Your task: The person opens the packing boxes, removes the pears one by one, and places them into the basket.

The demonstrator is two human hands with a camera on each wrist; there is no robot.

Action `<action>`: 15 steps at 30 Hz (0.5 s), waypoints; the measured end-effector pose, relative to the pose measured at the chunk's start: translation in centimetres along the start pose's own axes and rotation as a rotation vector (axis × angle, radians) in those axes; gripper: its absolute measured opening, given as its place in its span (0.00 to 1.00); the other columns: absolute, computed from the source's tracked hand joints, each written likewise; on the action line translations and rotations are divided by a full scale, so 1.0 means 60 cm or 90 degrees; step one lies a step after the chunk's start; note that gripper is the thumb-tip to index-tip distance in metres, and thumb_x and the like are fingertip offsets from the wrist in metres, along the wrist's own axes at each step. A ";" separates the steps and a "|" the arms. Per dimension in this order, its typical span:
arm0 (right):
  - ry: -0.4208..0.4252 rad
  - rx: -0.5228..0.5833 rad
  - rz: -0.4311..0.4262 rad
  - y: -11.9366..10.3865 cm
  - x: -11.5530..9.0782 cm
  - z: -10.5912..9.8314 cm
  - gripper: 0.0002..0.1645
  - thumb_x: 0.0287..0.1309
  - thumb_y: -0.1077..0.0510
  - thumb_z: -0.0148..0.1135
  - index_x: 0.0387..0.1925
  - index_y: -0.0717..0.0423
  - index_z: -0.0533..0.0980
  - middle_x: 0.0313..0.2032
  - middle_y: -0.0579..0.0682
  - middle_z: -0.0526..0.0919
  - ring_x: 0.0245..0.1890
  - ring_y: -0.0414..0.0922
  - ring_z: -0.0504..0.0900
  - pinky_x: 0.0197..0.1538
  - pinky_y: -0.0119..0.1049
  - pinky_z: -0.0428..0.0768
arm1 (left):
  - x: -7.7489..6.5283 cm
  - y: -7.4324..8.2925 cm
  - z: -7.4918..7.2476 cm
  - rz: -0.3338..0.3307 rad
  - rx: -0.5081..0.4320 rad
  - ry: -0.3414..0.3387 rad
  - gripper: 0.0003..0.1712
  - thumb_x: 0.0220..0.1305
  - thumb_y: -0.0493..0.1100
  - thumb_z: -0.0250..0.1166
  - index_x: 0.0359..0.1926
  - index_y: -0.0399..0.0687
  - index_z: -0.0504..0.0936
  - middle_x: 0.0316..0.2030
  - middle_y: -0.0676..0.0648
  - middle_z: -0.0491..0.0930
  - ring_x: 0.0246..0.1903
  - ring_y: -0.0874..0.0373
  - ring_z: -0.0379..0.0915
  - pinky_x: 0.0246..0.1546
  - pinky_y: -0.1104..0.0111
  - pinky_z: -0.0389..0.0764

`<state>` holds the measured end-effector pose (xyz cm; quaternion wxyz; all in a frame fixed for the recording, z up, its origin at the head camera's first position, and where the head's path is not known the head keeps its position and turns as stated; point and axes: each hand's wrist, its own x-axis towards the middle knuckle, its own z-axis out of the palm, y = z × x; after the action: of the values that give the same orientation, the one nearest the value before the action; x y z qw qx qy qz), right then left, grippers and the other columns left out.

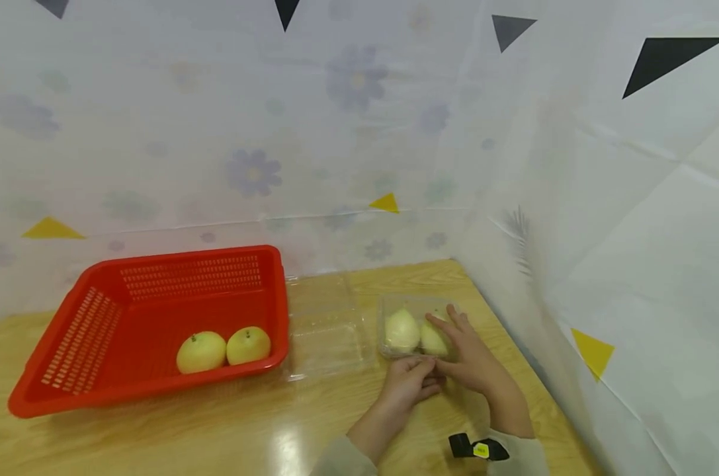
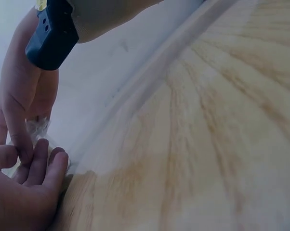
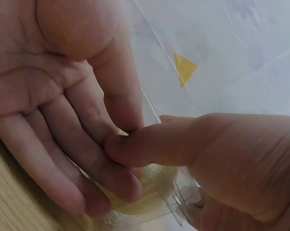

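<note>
A clear plastic fruit box [image 1: 385, 334] with two pale yellow round fruits [image 1: 402, 330] inside stands on the right part of the table. My left hand [image 1: 402, 387] is at its front edge, palm turned inward, thumb and fingers pinching at the rim. From the right, my right hand [image 1: 469, 354] reaches over the box, fingers spread across the top and thumb down at the front edge. In the right wrist view the right thumb [image 3: 150, 147] meets the left hand [image 3: 63, 86] in front of the box [image 3: 176, 199]. The right hand hides part of the second fruit.
A red plastic basket [image 1: 151, 390] with two yellow fruits [image 1: 201, 352] stands on the left of the wooden table [image 1: 216, 436]. Beside it lies an opened clear plastic box [image 1: 326, 347]. Sheeted walls border the back and right table edges.
</note>
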<state>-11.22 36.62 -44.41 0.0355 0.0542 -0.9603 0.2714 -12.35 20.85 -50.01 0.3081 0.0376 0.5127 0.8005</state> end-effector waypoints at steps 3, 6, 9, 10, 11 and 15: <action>-0.006 0.011 0.001 -0.002 -0.002 -0.002 0.48 0.51 0.57 0.74 0.73 0.47 0.64 0.76 0.68 0.46 0.73 0.75 0.41 0.62 0.78 0.55 | 0.004 -0.004 0.010 -0.004 0.007 0.004 0.17 0.73 0.42 0.58 0.50 0.31 0.82 0.39 0.45 0.86 0.40 0.55 0.84 0.47 0.61 0.85; -0.008 0.016 -0.001 -0.002 -0.003 -0.003 0.49 0.50 0.58 0.74 0.73 0.47 0.64 0.76 0.68 0.46 0.73 0.75 0.40 0.62 0.78 0.56 | 0.008 -0.007 0.016 -0.009 0.014 0.002 0.17 0.73 0.43 0.57 0.48 0.31 0.83 0.38 0.46 0.87 0.38 0.58 0.83 0.46 0.61 0.85; -0.006 0.016 -0.005 -0.003 -0.002 -0.005 0.50 0.46 0.62 0.73 0.73 0.48 0.65 0.76 0.68 0.47 0.73 0.75 0.41 0.62 0.78 0.57 | 0.012 -0.009 0.020 -0.010 0.021 0.002 0.18 0.73 0.44 0.57 0.46 0.31 0.84 0.37 0.46 0.87 0.36 0.60 0.83 0.45 0.62 0.85; -0.006 0.013 -0.008 -0.002 -0.002 -0.005 0.51 0.45 0.63 0.73 0.73 0.48 0.65 0.76 0.68 0.47 0.73 0.75 0.41 0.62 0.78 0.57 | 0.013 -0.010 0.022 -0.011 0.018 0.002 0.19 0.73 0.45 0.57 0.46 0.31 0.84 0.37 0.46 0.87 0.36 0.60 0.82 0.45 0.62 0.85; -0.007 0.011 -0.010 -0.001 -0.001 -0.006 0.51 0.44 0.64 0.72 0.73 0.48 0.65 0.76 0.68 0.47 0.73 0.75 0.41 0.62 0.77 0.58 | 0.014 -0.010 0.023 -0.014 0.014 0.000 0.19 0.73 0.45 0.57 0.46 0.32 0.84 0.37 0.47 0.87 0.35 0.60 0.82 0.44 0.63 0.85; -0.008 0.007 -0.015 0.000 -0.001 -0.006 0.53 0.40 0.67 0.68 0.73 0.49 0.64 0.76 0.68 0.46 0.73 0.75 0.42 0.62 0.76 0.60 | 0.021 -0.015 0.028 -0.027 -0.019 -0.008 0.18 0.73 0.44 0.56 0.47 0.32 0.83 0.35 0.49 0.86 0.34 0.62 0.80 0.38 0.69 0.83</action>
<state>-11.17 36.84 -44.09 0.0326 0.0675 -0.9584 0.2756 -12.31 23.11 -50.27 0.3289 0.0270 0.4997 0.8009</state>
